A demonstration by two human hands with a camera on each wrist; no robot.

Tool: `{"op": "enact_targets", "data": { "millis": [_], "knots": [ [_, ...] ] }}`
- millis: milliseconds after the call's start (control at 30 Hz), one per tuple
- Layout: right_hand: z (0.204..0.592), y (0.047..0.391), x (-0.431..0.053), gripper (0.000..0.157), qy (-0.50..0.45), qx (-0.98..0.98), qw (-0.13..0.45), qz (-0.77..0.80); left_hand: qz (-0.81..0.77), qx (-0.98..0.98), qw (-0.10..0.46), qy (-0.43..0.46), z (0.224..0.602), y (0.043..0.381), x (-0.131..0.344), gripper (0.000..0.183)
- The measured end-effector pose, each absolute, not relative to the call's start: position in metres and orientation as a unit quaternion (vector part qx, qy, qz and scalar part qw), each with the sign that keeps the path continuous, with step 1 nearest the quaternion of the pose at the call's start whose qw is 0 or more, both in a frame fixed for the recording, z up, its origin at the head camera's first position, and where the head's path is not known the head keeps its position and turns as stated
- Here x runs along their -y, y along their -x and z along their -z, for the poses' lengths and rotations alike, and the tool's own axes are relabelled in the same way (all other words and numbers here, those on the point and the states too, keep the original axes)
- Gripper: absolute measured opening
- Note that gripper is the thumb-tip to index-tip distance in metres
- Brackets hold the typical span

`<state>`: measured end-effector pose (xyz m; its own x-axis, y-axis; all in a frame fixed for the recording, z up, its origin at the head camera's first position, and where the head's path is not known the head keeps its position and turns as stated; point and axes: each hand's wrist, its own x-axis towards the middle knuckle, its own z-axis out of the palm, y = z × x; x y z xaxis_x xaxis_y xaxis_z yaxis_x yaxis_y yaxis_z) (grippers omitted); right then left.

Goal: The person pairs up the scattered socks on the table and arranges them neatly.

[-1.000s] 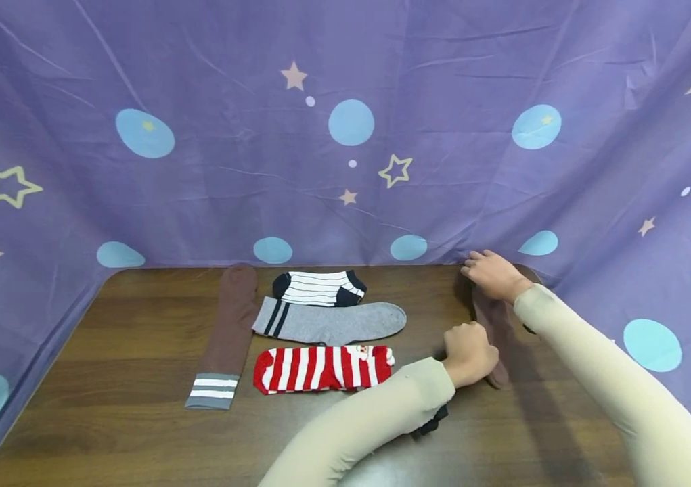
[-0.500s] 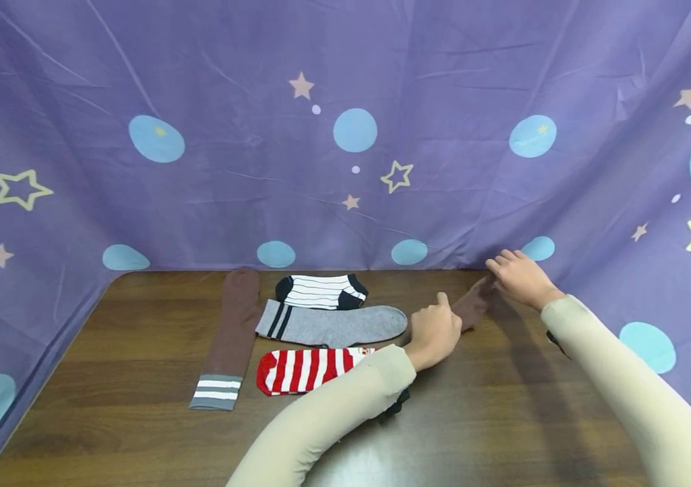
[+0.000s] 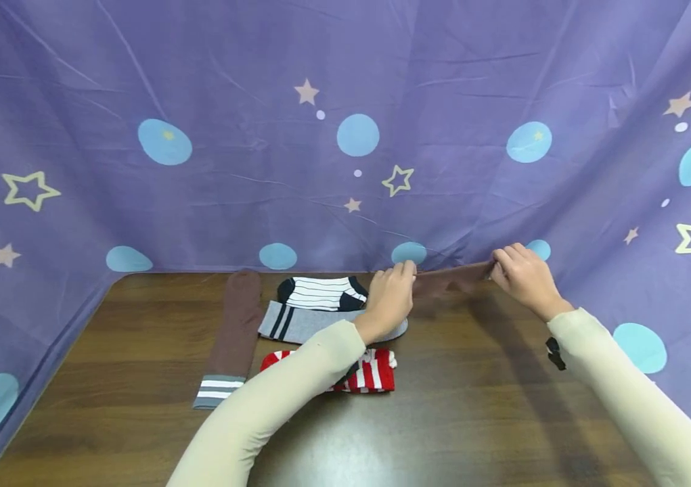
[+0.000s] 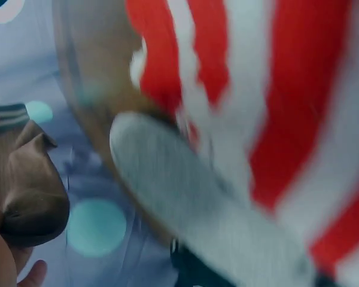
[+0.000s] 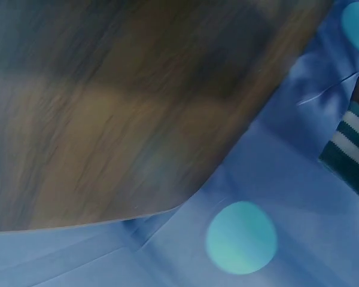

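Note:
A brown sock [image 3: 455, 276] is stretched nearly level above the table's back part, between my two hands. My left hand [image 3: 389, 296] grips its left end, above the grey sock [image 3: 308, 325]. At the other end my right hand [image 3: 523, 276] pinches it, near the table's back right. In the left wrist view the held sock [image 4: 33, 185] shows its rounded toe end beside my fingers. The right wrist view shows a striped green-and-white cuff [image 5: 350, 143] at its right edge. My left forearm hides part of the red and white striped sock [image 3: 375, 372].
A matching brown sock [image 3: 235, 331] lies lengthwise on the left of the wooden table [image 3: 442, 419]. Behind the grey sock is a white ankle sock [image 3: 317, 292] with black toe and heel. A purple star-patterned curtain [image 3: 248, 169] hangs along the table's back and sides.
The brown sock has risen off the table's right side and swung level. My left hand has moved left and back with one end; my right hand has shifted slightly right.

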<state>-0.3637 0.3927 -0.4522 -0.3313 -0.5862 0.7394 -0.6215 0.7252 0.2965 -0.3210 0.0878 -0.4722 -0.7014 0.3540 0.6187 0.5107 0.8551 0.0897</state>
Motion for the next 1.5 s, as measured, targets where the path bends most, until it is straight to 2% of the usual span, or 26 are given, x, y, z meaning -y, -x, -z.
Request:
{"op": "enact_targets", "data": {
  "millis": [233,467,833,1133,1333,1500],
  "knots": [
    [0.439,0.367,-0.367,0.014,-0.373,0.797,0.472,-0.055,0.055,0.859,0.422,0.284,0.451,0.34,-0.045,0.008],
    [0.424,0.365,-0.332,0.015,-0.382,0.778,0.496,-0.056,0.046,0.837,0.46,0.293,0.433,0.348,0.0,0.011],
    [0.407,0.362,-0.281,0.018,-0.422,0.751,0.504,-0.051,0.063,0.841,0.459,0.278,0.418,0.342,0.061,0.013],
    [0.406,0.342,-0.256,0.018,-0.431,0.761,0.48,-0.07,0.08,0.832,0.465,0.291,0.416,0.325,0.09,0.013],
    [0.407,0.329,-0.242,0.024,-0.465,0.754,0.459,-0.065,0.143,0.833,0.439,0.305,0.419,0.316,0.111,0.009],
    [0.414,0.324,-0.235,0.027,-0.486,0.759,0.432,-0.03,0.128,0.833,0.425,0.331,0.429,0.308,0.126,0.008]
  ]
}}
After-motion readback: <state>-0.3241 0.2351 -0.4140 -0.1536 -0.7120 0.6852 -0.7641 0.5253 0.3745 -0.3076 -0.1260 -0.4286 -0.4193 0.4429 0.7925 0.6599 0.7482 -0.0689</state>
